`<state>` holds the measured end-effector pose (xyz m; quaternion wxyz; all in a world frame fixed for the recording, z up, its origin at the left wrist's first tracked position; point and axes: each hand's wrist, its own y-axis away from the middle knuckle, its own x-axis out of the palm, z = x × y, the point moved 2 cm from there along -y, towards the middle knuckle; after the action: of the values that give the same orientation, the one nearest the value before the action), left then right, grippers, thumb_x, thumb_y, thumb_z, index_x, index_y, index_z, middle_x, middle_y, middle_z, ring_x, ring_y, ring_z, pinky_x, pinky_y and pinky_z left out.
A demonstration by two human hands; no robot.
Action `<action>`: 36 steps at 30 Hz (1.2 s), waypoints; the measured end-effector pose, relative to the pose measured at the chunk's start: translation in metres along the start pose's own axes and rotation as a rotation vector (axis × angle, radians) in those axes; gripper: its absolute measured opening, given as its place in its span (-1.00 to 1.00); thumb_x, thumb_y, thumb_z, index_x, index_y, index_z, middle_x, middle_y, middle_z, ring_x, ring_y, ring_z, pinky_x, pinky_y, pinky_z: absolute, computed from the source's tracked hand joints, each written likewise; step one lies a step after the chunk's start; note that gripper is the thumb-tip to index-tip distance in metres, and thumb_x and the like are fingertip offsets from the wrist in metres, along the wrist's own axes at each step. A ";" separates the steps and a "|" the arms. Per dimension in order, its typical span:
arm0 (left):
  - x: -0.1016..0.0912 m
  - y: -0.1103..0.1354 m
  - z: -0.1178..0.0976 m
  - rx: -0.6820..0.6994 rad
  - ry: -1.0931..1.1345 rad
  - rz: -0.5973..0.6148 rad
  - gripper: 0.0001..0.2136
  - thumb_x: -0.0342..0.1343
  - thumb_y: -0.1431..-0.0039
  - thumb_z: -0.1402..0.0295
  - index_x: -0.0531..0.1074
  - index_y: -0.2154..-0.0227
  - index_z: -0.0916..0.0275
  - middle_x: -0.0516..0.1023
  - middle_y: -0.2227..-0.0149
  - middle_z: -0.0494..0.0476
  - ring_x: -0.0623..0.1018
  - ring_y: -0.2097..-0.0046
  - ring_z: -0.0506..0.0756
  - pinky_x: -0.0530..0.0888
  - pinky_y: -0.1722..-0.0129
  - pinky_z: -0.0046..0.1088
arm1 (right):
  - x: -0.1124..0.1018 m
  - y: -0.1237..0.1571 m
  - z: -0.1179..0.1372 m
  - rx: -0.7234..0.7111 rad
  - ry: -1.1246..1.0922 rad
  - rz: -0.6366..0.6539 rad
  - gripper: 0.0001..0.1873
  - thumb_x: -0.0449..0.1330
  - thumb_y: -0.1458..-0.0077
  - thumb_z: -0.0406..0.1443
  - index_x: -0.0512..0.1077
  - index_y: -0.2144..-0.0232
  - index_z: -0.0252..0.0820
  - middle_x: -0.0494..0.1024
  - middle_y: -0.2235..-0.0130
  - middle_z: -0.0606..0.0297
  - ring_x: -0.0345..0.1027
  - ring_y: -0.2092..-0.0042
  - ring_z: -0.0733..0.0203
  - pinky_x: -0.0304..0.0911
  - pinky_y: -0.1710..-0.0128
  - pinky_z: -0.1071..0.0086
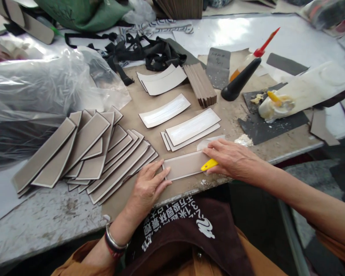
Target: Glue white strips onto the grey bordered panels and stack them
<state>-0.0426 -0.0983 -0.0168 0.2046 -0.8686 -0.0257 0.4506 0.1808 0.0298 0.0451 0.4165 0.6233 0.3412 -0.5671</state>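
Observation:
A grey-beige rectangular panel (185, 165) with a pale border lies flat near the table's front edge. My left hand (149, 182) rests on its left end, fingers spread and touching the surface. At the panel's right end, my right hand (230, 159) is closed around a small tool with a yellow handle (209, 165); the tool's other end is hidden under the hand. Those right fingers also touch the panel's upper corner. A thin whitish flap (209, 142) shows just behind the right fingers. Beyond the panel lie white-coated pieces (194, 126) and another coated piece (165, 110).
To the left fans a pile of bordered panels (115, 157) beside clear plastic wrapping (40, 92). Farther back are stacked brown strips (199, 82), black straps (143, 51) and pale panels (163, 80). At right stand a red-tipped bottle (244, 63), a black cone (241, 80) and a glue-smeared white container (307, 90).

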 end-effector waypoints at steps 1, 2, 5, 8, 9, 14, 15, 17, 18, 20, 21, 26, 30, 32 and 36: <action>0.000 0.000 0.000 0.003 -0.001 0.002 -0.69 0.13 -0.10 0.37 0.38 0.07 0.21 0.42 0.00 0.29 0.38 -0.01 0.18 0.44 0.04 -0.13 | 0.000 0.005 -0.003 0.019 -0.008 -0.007 -0.62 0.26 -0.01 -0.18 0.36 0.17 -0.30 0.40 0.21 0.08 0.25 0.20 0.04 0.22 0.25 0.28; 0.000 0.000 0.000 0.008 -0.003 0.003 -0.69 0.14 -0.09 0.37 0.38 0.07 0.22 0.42 0.00 0.29 0.38 -0.01 0.18 0.44 0.04 -0.13 | 0.001 0.009 -0.005 0.039 -0.020 -0.010 -0.65 0.24 -0.03 -0.20 0.36 0.17 -0.29 0.40 0.21 0.08 0.25 0.19 0.04 0.22 0.24 0.27; 0.000 0.000 0.000 0.018 -0.016 0.005 -0.69 0.14 -0.09 0.38 0.38 0.06 0.21 0.42 0.01 0.29 0.39 -0.01 0.19 0.45 0.05 -0.13 | 0.002 0.020 -0.012 0.101 -0.069 -0.031 -0.69 0.22 -0.05 -0.26 0.36 0.15 -0.28 0.39 0.19 0.07 0.25 0.16 0.03 0.24 0.21 0.26; 0.000 -0.001 0.001 0.033 -0.032 0.005 -0.68 0.14 -0.09 0.39 0.37 0.06 0.20 0.42 0.01 0.28 0.40 0.00 0.18 0.45 0.06 -0.13 | 0.003 0.028 -0.017 0.163 -0.115 -0.051 -0.70 0.21 -0.05 -0.29 0.35 0.14 -0.25 0.38 0.17 0.07 0.25 0.12 0.02 0.25 0.19 0.24; 0.000 -0.001 0.001 0.040 -0.035 0.004 -0.68 0.14 -0.09 0.39 0.37 0.05 0.19 0.42 0.01 0.28 0.40 0.01 0.18 0.46 0.06 -0.14 | 0.004 0.029 -0.018 0.181 -0.130 -0.053 -0.70 0.21 -0.05 -0.29 0.35 0.14 -0.25 0.37 0.16 0.07 0.24 0.11 0.02 0.25 0.18 0.24; 0.001 -0.002 0.002 0.075 -0.042 -0.009 -0.65 0.13 -0.10 0.40 0.34 0.02 0.14 0.42 0.00 0.24 0.41 0.02 0.18 0.46 0.08 -0.15 | 0.010 0.033 -0.022 0.237 -0.236 -0.034 -0.66 0.22 -0.05 -0.30 0.34 0.10 -0.26 0.37 0.18 0.09 0.25 0.11 0.04 0.25 0.12 0.24; 0.001 -0.002 0.003 0.082 -0.052 -0.005 -0.65 0.13 -0.10 0.40 0.33 0.01 0.14 0.42 0.00 0.24 0.41 0.02 0.18 0.46 0.07 -0.16 | 0.012 0.033 -0.023 0.239 -0.252 -0.029 -0.66 0.23 -0.04 -0.30 0.34 0.10 -0.27 0.38 0.18 0.09 0.25 0.11 0.04 0.25 0.12 0.23; 0.001 -0.001 0.003 0.099 -0.078 0.016 -0.64 0.12 -0.11 0.40 0.32 0.00 0.16 0.41 -0.01 0.25 0.41 0.02 0.17 0.46 0.07 -0.17 | 0.016 0.033 -0.024 0.242 -0.272 -0.019 -0.64 0.24 -0.03 -0.29 0.34 0.10 -0.30 0.39 0.19 0.07 0.25 0.12 0.03 0.25 0.11 0.22; 0.001 -0.001 0.003 0.107 -0.089 0.026 -0.64 0.13 -0.11 0.40 0.32 0.00 0.18 0.40 -0.01 0.26 0.40 0.01 0.17 0.45 0.06 -0.18 | 0.018 0.032 -0.025 0.245 -0.278 -0.013 -0.62 0.25 -0.02 -0.29 0.35 0.10 -0.31 0.39 0.19 0.07 0.25 0.13 0.02 0.25 0.12 0.21; 0.001 -0.001 0.003 0.114 -0.099 0.030 -0.65 0.13 -0.10 0.41 0.33 0.01 0.22 0.40 0.00 0.28 0.39 0.01 0.17 0.45 0.06 -0.20 | 0.021 0.032 -0.026 0.249 -0.285 -0.004 -0.61 0.26 -0.01 -0.29 0.35 0.10 -0.32 0.40 0.20 0.07 0.26 0.14 0.01 0.26 0.12 0.20; 0.001 -0.001 0.002 0.113 -0.097 0.025 -0.65 0.13 -0.10 0.42 0.34 0.02 0.24 0.40 0.00 0.29 0.39 0.01 0.17 0.44 0.06 -0.20 | 0.022 0.032 -0.026 0.248 -0.286 -0.003 -0.61 0.26 -0.01 -0.29 0.35 0.10 -0.32 0.40 0.20 0.07 0.26 0.14 0.01 0.26 0.12 0.20; 0.001 -0.002 -0.001 0.062 -0.067 0.020 -0.69 0.13 -0.10 0.42 0.36 0.06 0.24 0.41 0.00 0.29 0.38 -0.01 0.17 0.43 0.03 -0.19 | 0.026 0.033 -0.025 0.226 -0.273 -0.021 -0.67 0.19 -0.04 -0.33 0.34 0.10 -0.31 0.40 0.16 0.04 0.27 0.12 -0.02 0.27 0.11 0.17; -0.001 -0.003 -0.003 0.013 -0.051 0.031 -0.70 0.13 -0.10 0.38 0.37 0.08 0.23 0.42 0.00 0.27 0.38 -0.02 0.16 0.43 0.02 -0.20 | 0.032 0.034 -0.025 0.166 -0.249 -0.058 -0.65 0.12 -0.03 -0.40 0.30 0.08 -0.35 0.39 0.14 -0.01 0.28 0.11 -0.03 0.28 0.12 0.18; -0.001 -0.003 -0.003 0.000 -0.046 0.030 -0.71 0.13 -0.10 0.37 0.37 0.08 0.23 0.43 0.00 0.27 0.38 -0.02 0.16 0.44 0.02 -0.20 | 0.034 0.034 -0.025 0.146 -0.243 -0.088 -0.65 0.09 -0.04 -0.39 0.29 0.08 -0.36 0.39 0.15 -0.01 0.28 0.11 -0.02 0.29 0.13 0.20; -0.001 -0.003 -0.003 -0.017 -0.035 0.024 -0.71 0.13 -0.10 0.35 0.37 0.08 0.22 0.43 0.00 0.27 0.39 -0.02 0.16 0.44 0.03 -0.18 | 0.033 0.033 -0.026 0.125 -0.234 -0.098 -0.69 0.03 -0.08 -0.35 0.29 0.09 -0.32 0.40 0.16 0.01 0.30 0.13 0.00 0.29 0.14 0.22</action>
<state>-0.0404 -0.0963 -0.0133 0.1913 -0.8624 -0.0224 0.4682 0.2252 0.0376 0.0166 0.3854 0.5604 0.2843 -0.6757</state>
